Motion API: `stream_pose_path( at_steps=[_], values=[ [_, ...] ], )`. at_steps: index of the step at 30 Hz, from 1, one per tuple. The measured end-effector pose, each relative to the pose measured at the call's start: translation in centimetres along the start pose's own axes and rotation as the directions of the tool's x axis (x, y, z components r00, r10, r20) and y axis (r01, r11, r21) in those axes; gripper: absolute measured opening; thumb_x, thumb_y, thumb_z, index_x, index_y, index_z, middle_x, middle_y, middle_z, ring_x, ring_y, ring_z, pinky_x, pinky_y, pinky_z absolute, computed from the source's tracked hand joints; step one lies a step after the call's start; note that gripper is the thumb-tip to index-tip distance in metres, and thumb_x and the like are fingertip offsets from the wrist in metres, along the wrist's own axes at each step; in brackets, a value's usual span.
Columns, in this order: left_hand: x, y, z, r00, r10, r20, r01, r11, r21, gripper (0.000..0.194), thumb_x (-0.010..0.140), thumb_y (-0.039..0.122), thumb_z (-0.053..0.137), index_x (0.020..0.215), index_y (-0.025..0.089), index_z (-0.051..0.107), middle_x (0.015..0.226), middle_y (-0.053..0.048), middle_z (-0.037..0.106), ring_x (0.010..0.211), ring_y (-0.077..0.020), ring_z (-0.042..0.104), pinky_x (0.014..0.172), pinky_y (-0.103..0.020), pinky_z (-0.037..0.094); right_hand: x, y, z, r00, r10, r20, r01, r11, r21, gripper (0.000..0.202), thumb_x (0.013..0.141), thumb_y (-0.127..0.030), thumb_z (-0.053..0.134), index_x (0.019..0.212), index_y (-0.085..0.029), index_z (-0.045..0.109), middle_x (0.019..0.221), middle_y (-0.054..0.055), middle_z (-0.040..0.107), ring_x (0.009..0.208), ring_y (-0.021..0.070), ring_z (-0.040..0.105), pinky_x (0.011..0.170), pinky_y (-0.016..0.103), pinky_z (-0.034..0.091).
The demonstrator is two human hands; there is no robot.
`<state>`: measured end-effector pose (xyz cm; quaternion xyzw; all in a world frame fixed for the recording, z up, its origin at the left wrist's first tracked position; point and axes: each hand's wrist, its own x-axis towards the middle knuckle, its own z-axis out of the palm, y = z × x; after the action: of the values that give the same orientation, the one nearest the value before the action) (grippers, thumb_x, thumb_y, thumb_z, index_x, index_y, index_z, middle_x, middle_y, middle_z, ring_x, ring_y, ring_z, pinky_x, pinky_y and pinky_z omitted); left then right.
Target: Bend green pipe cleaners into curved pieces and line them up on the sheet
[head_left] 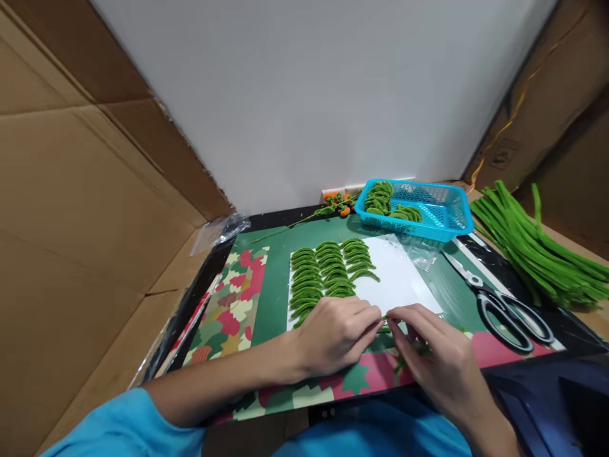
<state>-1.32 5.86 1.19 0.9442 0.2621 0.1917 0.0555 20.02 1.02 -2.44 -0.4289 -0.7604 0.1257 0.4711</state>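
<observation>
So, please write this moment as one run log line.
Left hand and right hand: fingers pinching green bit | white sheet: curved green pieces in three columns | scissors: lying to the right

1. The curved green pieces (329, 263) before me look fuzzy and matt, as do the long green stems (537, 254) to my right.
2. My blue basket (445, 231) is smooth, glossy, perforated plastic.
3. I see smooth metal blades on the scissors (474, 280), with plastic-looking handles.
4. The white sheet (394, 273) looks smooth, paper or plastic, I can't tell.
5. Beside me, the brown cardboard (95, 197) is matt, its edge rough.
6. The clear wrapping (221, 233) is crinkled, shiny plastic.
7. My blue sleeve (128, 422) is matt cloth.
</observation>
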Motion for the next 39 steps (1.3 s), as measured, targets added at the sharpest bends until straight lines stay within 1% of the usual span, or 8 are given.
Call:
stream_pose_path(
  at_steps=[4,8,13,16,18,22,26,39],
  values=[
    [0.0,0.0,0.3,0.996,0.039,0.080,-0.047,0.994,0.104,0.018,0.109,0.011,0.046,0.100,0.019,0.061,0.085,-0.004,0.067,0.071,-0.0206,0.064,0.060,-0.032,0.043,0.0,0.1,-0.7,0.997,0.056,0.062,-0.054,0.998,-0.019,0.017,0.107,-0.014,0.060,0.115,-0.025,0.070,0.094,0.004,0.077,0.070,0.0184,0.070,0.066,0.029,0.054],
    [0.2,0.4,0.5,0.996,0.075,0.039,-0.081,0.981,0.178,0.020,0.107,0.009,0.045,0.104,0.016,0.064,0.086,-0.005,0.067,0.071,-0.0221,0.062,0.058,-0.034,0.043,0.5,0.0,-1.8,0.977,0.145,0.156,-0.137,0.989,-0.061,0.007,0.107,-0.023,0.064,0.108,-0.025,0.070,0.089,0.003,0.075,0.067,0.0188,0.066,0.064,0.031,0.050],
    [-0.3,2.3,0.8,0.982,0.026,-0.187,-0.016,0.998,0.058,0.022,0.107,0.017,0.049,0.119,0.018,0.068,0.116,-0.013,0.074,0.100,-0.0272,0.066,0.078,-0.039,0.050,2.4,1.0,-2.3,0.954,0.175,0.242,-0.143,0.979,-0.144,0.014,0.105,-0.029,0.061,0.099,-0.025,0.074,0.099,0.007,0.077,0.077,0.0230,0.065,0.066,0.035,0.047],
    [-1.1,3.9,1.7,0.961,0.160,-0.224,-0.191,0.974,-0.126,0.015,0.100,0.015,0.060,0.093,0.024,0.070,0.103,-0.009,0.075,0.091,-0.0244,0.065,0.074,-0.039,0.049,4.1,1.9,-1.7,0.957,0.174,0.232,-0.119,0.966,-0.231,0.018,0.104,-0.032,0.064,0.095,-0.025,0.077,0.098,0.007,0.077,0.080,0.0243,0.066,0.067,0.037,0.045],
    [-1.5,4.7,2.6,0.938,0.232,-0.257,-0.284,0.941,-0.186,0.026,0.096,0.012,0.066,0.074,0.025,0.063,0.091,-0.004,0.072,0.078,-0.0195,0.061,0.063,-0.037,0.046,5.3,2.5,-1.1,0.962,0.154,0.225,-0.084,0.952,-0.294,0.019,0.104,-0.033,0.065,0.094,-0.025,0.079,0.099,0.008,0.077,0.082,0.0250,0.066,0.068,0.038,0.045],
    [-2.1,5.1,4.2,0.891,0.348,-0.293,-0.416,0.884,-0.213,0.037,0.087,0.010,0.075,0.061,0.024,0.052,0.080,-0.003,0.066,0.071,-0.0182,0.058,0.057,-0.036,0.047,7.3,3.4,0.3,0.956,0.110,0.271,-0.022,0.951,-0.308,0.022,0.104,-0.032,0.065,0.091,-0.024,0.081,0.108,0.010,0.077,0.092,0.0276,0.068,0.071,0.039,0.048],
    [-2.2,4.6,4.8,0.888,0.382,-0.256,-0.432,0.884,-0.179,0.033,0.081,0.012,0.079,0.061,0.025,0.057,0.083,-0.006,0.066,0.072,-0.0203,0.057,0.062,-0.037,0.050,8.2,4.0,1.1,0.940,0.110,0.324,-0.014,0.959,-0.283,0.017,0.101,-0.027,0.069,0.090,-0.023,0.081,0.106,0.009,0.079,0.094,0.0286,0.068,0.074,0.041,0.050],
    [-2.2,4.2,4.6,0.899,0.420,-0.127,-0.437,0.885,-0.160,0.023,0.076,0.019,0.083,0.065,0.025,0.064,0.085,-0.006,0.068,0.073,-0.0208,0.057,0.064,-0.039,0.050,7.9,5.1,2.7,0.964,0.120,0.237,-0.074,0.978,-0.193,0.009,0.094,-0.021,0.072,0.088,-0.022,0.078,0.102,0.008,0.082,0.091,0.0270,0.068,0.074,0.039,0.052]
  ],
)
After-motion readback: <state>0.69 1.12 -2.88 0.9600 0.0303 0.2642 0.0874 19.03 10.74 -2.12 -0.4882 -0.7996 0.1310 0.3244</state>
